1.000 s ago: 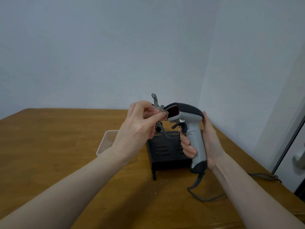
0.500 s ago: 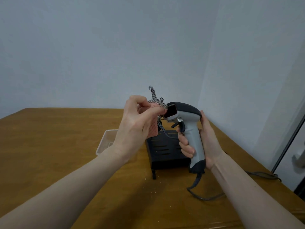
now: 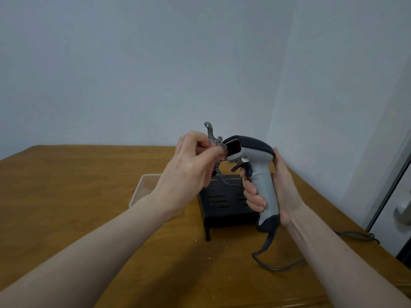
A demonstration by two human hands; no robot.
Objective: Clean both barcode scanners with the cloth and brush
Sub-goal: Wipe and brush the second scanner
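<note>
My right hand (image 3: 280, 187) grips the handle of a grey and black handheld barcode scanner (image 3: 255, 161), held upright above the table with its red window facing left. My left hand (image 3: 189, 167) pinches a bunched black-and-white checked cloth (image 3: 214, 141) and presses it against the scanner's window. One end of the cloth sticks up above my fingers. The scanner's cable (image 3: 269, 258) hangs down to the table. A black box-shaped device (image 3: 222, 203) with slots sits on the table behind my hands; whether it is the second scanner I cannot tell. No brush is visible.
A clear plastic tray (image 3: 144, 190) sits on the wooden table (image 3: 77, 196) left of the black device. Small crumbs lie on the table in front of it. The table's right edge runs along the wall, and a door frame (image 3: 391, 196) stands at the far right.
My left hand has shifted the cloth slightly up and down over the scanner's window. The scanner has tilted a little in my right hand.
</note>
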